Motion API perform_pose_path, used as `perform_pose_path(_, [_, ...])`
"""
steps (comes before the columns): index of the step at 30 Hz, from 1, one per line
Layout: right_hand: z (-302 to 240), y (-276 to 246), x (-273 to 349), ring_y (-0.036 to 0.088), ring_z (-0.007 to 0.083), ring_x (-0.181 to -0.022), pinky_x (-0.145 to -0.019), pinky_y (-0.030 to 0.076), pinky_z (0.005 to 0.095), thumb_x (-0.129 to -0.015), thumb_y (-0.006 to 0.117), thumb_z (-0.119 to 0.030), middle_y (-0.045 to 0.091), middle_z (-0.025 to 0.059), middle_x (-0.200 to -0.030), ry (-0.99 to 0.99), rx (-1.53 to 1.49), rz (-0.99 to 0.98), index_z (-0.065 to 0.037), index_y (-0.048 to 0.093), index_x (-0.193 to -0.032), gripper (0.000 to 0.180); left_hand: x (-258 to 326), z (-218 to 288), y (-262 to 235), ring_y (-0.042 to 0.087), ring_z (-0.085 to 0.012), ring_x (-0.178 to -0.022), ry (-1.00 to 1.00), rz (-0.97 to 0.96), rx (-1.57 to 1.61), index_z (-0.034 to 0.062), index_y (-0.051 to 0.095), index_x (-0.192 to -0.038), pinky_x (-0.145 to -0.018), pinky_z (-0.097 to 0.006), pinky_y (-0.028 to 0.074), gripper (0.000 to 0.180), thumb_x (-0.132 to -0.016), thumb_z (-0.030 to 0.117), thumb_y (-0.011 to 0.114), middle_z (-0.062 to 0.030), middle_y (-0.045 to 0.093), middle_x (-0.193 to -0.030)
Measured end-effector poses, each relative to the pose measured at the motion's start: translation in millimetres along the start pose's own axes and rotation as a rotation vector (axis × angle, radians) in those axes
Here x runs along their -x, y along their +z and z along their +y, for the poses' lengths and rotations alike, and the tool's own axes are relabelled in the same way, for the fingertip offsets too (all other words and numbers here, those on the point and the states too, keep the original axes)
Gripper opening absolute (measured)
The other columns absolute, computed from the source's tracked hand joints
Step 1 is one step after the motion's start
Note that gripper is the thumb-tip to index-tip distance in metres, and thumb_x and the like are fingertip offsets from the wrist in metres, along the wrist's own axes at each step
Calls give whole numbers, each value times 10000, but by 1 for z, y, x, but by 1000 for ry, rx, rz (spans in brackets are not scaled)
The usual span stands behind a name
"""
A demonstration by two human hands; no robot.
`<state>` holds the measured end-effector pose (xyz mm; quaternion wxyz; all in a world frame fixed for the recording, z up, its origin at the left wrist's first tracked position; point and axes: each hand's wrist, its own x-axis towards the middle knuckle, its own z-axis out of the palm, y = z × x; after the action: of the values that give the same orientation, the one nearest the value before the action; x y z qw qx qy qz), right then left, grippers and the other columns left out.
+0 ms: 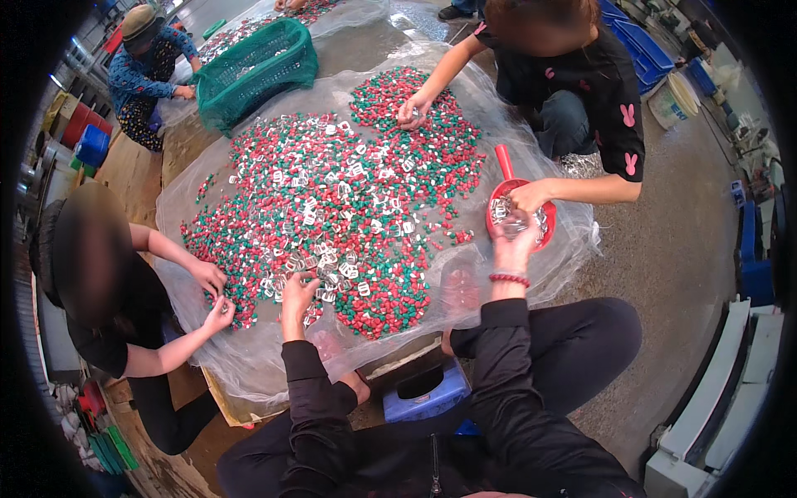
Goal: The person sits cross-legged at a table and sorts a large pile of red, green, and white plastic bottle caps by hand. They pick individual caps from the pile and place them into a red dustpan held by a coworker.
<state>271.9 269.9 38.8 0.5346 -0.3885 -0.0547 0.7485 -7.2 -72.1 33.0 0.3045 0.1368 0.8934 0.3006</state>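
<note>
A broad pile of small red, green and white pebble-like pieces point(390, 286) lies on a translucent mesh sheet point(564, 261), with silvery slotted buckles point(349, 270) strewn through it. My left hand point(296, 297) is at the near edge of the buckles, its fingers drawn together; what they pinch, if anything, is hidden. A red beaded bracelet point(509, 280) circles my right wrist. My right hand point(516, 243), slightly blurred, is over the near side of a red scoop point(506, 166) that has buckles inside. Shiny metal pieces, apparently buckles, show in its curled fingers.
Across the sheet, a co-worker's hand point(531, 196) is in the scoop and another point(413, 110) on the pile. At left, another person's hands point(217, 311) touch the pile's edge. A green net-covered basket point(286, 83) stands beyond; a blue stool point(427, 394) is below the sheet.
</note>
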Motion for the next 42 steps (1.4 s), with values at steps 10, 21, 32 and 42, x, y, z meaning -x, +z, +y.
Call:
perform_pose_path(10, [-16,-3,-16,584,277,-1010,-934,447,397,-824,564,-62,609,201,-1092,-937,1155,55,93,500,-1193,405,-9,-48,93,627,-321,-785,410,237,-81,43,648,-1058,-738,-384,501,312,-752,98,684,-179,655,-887])
perform_pose_path(21, [222,-30,110,462,341,-1142,-949,427,400,-687,716,-28,482,132,-1250,-551,1927,-1271,-111,503,-1289,643,-11,22,-26,623,-181,-990,311,-486,798,-2,569,-1185,-809,-303,513,315,-884,38,483,-92,627,-1078])
perform_pose_path(32, [185,-27,80,604,82,-733,-463,450,212,-865,647,-115,630,19,-812,371,1152,-550,-19,646,-949,128,3,-44,41,575,-229,-570,-23,216,-19,50,524,-752,-472,-372,438,450,-835,473,655,-61,579,-669])
perform_pose_path(42, [178,-14,97,663,221,-823,-704,588,358,-949,543,-163,652,97,-906,623,638,-553,8,580,-960,175,13,-17,53,527,-87,-693,261,-177,426,37,562,-841,-644,-291,443,294,-832,296,700,-26,559,-709])
